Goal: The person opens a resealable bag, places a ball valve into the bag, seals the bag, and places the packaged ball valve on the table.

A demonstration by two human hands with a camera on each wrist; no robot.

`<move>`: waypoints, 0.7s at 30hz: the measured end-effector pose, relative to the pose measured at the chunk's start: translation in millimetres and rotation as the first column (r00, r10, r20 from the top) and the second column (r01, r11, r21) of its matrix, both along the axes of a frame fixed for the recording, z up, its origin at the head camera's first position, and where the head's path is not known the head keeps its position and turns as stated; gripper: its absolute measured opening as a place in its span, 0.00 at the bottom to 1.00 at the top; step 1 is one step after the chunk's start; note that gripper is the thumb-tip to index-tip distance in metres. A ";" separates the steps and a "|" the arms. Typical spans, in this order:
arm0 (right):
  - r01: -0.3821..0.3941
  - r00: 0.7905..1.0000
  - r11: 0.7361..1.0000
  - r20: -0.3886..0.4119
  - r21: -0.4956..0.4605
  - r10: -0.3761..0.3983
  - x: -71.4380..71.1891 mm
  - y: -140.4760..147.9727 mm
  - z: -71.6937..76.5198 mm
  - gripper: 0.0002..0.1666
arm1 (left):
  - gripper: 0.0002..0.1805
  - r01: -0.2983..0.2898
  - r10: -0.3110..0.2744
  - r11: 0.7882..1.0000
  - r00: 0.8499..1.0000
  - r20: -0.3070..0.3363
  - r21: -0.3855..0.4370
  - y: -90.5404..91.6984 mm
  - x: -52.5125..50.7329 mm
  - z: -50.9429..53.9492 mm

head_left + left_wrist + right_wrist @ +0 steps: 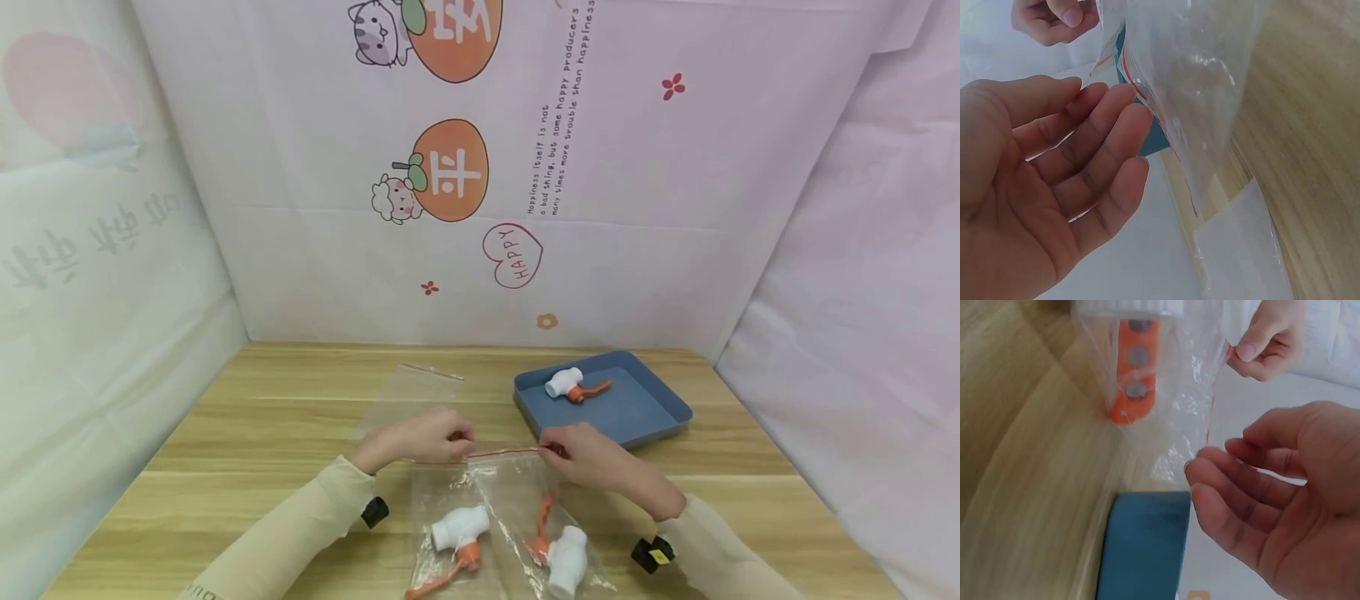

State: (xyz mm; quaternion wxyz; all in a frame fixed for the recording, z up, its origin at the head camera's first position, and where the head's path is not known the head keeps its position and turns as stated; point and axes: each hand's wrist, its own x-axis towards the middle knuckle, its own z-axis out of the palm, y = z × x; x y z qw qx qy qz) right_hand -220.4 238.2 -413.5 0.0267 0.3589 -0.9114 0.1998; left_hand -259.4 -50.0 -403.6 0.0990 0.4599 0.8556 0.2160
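A clear zip bag with a red seal line is stretched between the two hands. My left hand pinches the left end of its top edge between thumb and curled fingers. At the other end of that edge, my right hand pinches it the same way. Inside this bag lies a white valve with an orange lever. Beside it, partly overlapped, a second clear bag contains another white valve with an orange handle. The right wrist view shows the lever through the film.
A blue-grey tray stands behind the right hand, with a white and orange valve in it. Another clear bag lies flat behind the left hand. Printed white cloth walls enclose the wooden table.
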 end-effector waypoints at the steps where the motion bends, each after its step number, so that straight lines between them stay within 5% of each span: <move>1: -0.011 1.000 1.000 0.012 0.000 0.011 -0.9 -2.4 -0.6 0.08 | 0.15 -0.017 0.017 1.000 1.000 0.017 0.001 -1.8 -0.2 0.2; 6: -0.021 0.999 1.000 0.039 0.008 0.021 -8.0 -16.5 -3.2 0.08 | 0.13 -0.116 0.114 0.993 0.988 0.100 0.011 -15.6 -1.7 3.4; 9: -0.039 0.998 0.999 0.053 0.035 0.037 -12.7 -26.3 -5.0 0.10 | 0.15 -0.129 0.123 0.991 0.980 0.154 0.032 -28.6 -3.8 7.1; 15: -0.058 0.993 0.995 0.104 0.078 0.050 -19.2 -40.2 -4.2 0.16 | 0.14 -0.180 0.146 0.981 0.934 0.327 0.075 -58.1 -3.2 17.1; 21: -0.059 0.992 0.998 0.110 -0.003 0.058 -20.6 -32.1 17.3 0.17 | 0.13 -0.323 0.289 0.944 0.904 0.314 0.061 -84.0 -16.6 18.9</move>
